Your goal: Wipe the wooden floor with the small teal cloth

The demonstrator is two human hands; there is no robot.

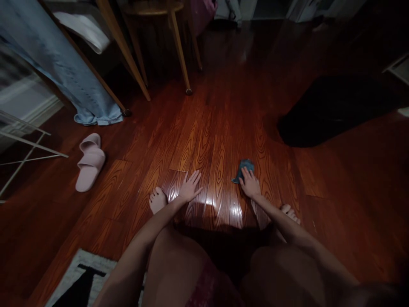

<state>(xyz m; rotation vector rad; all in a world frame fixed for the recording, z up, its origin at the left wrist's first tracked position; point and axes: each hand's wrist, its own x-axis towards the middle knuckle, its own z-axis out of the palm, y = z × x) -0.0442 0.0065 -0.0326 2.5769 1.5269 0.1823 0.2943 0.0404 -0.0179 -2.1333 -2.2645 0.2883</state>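
A crumpled blue-grey cloth (pixel 246 164) lies on the glossy wooden floor (pixel 220 170), in front of me and a little to the right. On its near part rests my right hand (pixel 251 184), palm down with the fingers stretched out flat; what is under the palm is hidden. My left hand (pixel 191 187) is flat on the bare boards to the left of the cloth, fingers spread, holding nothing. A ring seems to show on one of its fingers. My bare feet stand on either side, the left foot (pixel 157 200) close to my left hand.
Pink slippers (pixel 91 164) sit at the left beside a white metal rack (pixel 27 147). Blue jeans (pixel 64 64) hang down to the floor near a wooden stool (pixel 179 47). A large black object (pixel 332 111) lies at the right. A patterned mat (pixel 84 273) is at the lower left.
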